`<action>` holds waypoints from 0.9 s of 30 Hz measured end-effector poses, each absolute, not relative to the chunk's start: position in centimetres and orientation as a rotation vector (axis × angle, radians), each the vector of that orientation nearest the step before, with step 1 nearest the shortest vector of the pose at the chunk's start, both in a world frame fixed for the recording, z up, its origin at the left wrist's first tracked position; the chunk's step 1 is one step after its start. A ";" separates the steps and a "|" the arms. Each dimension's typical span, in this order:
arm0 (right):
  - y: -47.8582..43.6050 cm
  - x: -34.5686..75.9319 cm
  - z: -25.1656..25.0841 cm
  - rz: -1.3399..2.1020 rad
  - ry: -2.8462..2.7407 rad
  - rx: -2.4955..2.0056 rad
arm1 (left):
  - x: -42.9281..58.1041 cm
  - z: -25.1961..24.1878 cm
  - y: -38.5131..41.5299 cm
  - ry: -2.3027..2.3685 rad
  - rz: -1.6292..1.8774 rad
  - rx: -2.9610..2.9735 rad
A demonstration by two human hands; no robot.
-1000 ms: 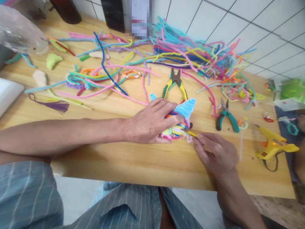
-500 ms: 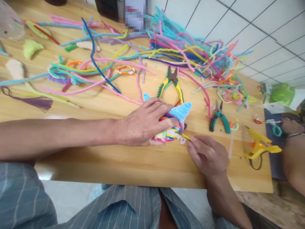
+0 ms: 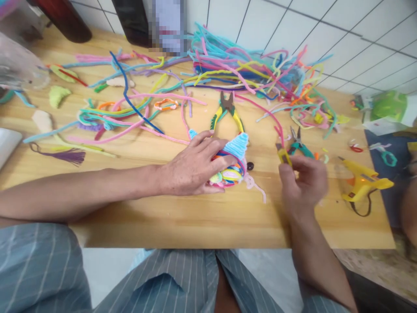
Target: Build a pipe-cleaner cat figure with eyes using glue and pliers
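Observation:
My left hand [image 3: 198, 165] presses on a colourful pipe-cleaner craft piece [image 3: 233, 174] with light blue pointed, ear-like parts; its fingers wrap over the top and hide much of it. A pale pink pipe cleaner [image 3: 256, 186] trails from its right side, beside a small dark bead [image 3: 250, 166]. To the right, my right hand [image 3: 302, 182] is raised above the table and closed around a slim yellow utility knife [image 3: 284, 156], its tip pointing up and away. Just behind the craft piece lie yellow-and-green pliers [image 3: 227, 104] with spread handles.
Smaller teal pliers [image 3: 299, 145] lie behind my right hand. A yellow hot glue gun [image 3: 363, 180] rests at the right. Tangled pipe cleaners [image 3: 228, 69] spread along the back by the tiled wall. A purple tassel [image 3: 61, 154] is at left. Part of another person shows at the right edge.
My right hand has moved right and up, away from the craft piece, with the yellow knife still in it. My left hand stays on the craft piece. The view has shifted slightly.

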State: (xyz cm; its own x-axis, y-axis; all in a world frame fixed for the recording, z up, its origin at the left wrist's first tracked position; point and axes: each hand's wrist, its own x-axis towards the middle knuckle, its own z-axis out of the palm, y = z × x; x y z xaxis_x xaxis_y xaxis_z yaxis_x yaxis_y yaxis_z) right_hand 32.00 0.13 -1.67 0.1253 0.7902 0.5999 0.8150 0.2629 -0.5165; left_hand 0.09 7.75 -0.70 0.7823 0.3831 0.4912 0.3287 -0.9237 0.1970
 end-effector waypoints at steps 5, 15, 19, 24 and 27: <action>3.6 33.5 -3.6 -0.058 -1.675 -1.743 | 0.2 -0.8 7.8 0.572 0.831 2.889; 0.2 28.7 1.8 -0.254 -2.051 -1.237 | 0.4 -0.6 7.8 0.568 0.829 2.872; -0.8 26.1 2.7 -0.273 -2.253 -0.998 | 0.5 -0.7 7.9 0.594 0.861 2.898; -0.4 25.9 1.2 -0.265 -2.273 -0.991 | 0.6 -0.7 8.1 0.580 0.871 2.930; -0.4 26.0 0.8 -0.260 -2.278 -0.990 | 0.6 -0.6 8.1 0.584 0.883 2.929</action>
State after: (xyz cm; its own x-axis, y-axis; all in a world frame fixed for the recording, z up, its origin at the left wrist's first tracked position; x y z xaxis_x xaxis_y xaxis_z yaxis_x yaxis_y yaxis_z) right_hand 26.04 -0.39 0.82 -0.5170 0.5883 0.6218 0.7132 0.6978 -0.0672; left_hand 0.59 8.10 -0.64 0.7688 0.3604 0.5283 0.3452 -0.9293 0.1316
